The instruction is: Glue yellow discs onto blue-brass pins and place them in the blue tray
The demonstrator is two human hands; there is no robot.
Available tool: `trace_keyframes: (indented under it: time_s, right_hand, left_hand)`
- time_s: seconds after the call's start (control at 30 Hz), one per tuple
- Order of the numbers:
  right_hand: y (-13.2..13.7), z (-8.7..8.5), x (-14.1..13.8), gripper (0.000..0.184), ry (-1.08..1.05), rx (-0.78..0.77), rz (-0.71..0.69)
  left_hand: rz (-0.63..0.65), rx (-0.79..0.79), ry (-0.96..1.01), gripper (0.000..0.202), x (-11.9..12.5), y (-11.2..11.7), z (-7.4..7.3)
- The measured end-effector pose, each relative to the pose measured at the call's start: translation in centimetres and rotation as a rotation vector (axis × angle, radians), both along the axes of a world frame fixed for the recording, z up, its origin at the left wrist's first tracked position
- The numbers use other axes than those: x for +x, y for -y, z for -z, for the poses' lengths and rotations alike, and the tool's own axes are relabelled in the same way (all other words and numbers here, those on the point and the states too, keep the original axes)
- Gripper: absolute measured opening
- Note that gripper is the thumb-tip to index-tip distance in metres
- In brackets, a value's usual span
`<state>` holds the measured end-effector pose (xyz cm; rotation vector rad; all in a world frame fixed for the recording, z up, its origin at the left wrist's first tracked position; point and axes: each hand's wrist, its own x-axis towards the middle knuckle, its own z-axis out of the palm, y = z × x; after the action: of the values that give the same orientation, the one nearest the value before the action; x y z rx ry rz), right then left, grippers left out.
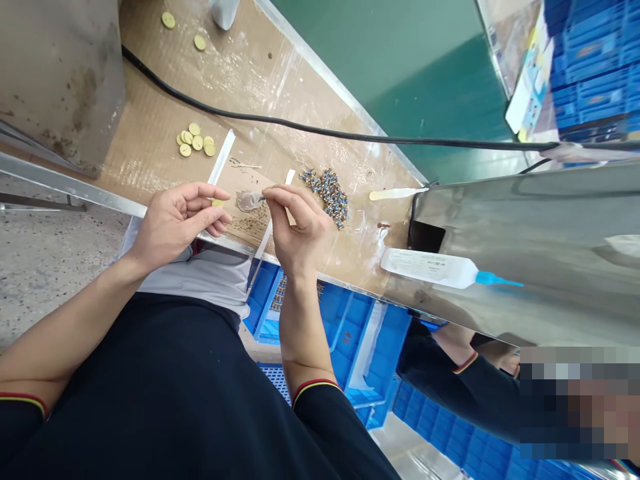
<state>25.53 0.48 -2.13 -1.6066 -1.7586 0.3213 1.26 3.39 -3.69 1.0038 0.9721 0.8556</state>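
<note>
My left hand (181, 217) is closed with thumb and fingers around a small yellow disc (217, 203), mostly covered by the fingertips. My right hand (299, 223) pinches a tiny dark part (261, 199), only its end showing. That part is at the edge of a small clear dish (247, 201) lying between the two hands. To the right of my right hand lies a heap of small blue and gold metal parts (330, 193). Dark specks are scattered on the board below the dish. Several more yellow discs (197, 142) lie beyond my left hand.
A black cable (280, 121) crosses the cardboard-covered table (310, 87). A white bottle with a blue nozzle (430, 268) lies to the right, near a pale yellow stick (395, 193). Metal housings (60, 80) flank both sides. Blue bins (345, 327) sit below the edge; another person's arm (455, 347) appears at right.
</note>
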Motion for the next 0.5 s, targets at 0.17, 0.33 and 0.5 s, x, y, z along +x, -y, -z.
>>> trace_keyframes:
  time_s: [0.17,0.33,0.5]
  right_hand:
    - [-0.2,0.2,0.0,0.026,0.038,0.075,0.004]
    - [-0.3,1.0,0.2,0.029,0.029,0.124,-0.009]
    - [-0.4,1.9,0.8,0.036,0.065,0.090,-0.018]
  left_hand:
    - [-0.004,-0.004,-0.001,0.033,0.0,0.0,0.2]
    - [-0.002,-0.010,0.020,0.028,0.1,0.0,0.1]
    - [0.008,-0.020,-0.002,0.033,0.0,0.0,0.3]
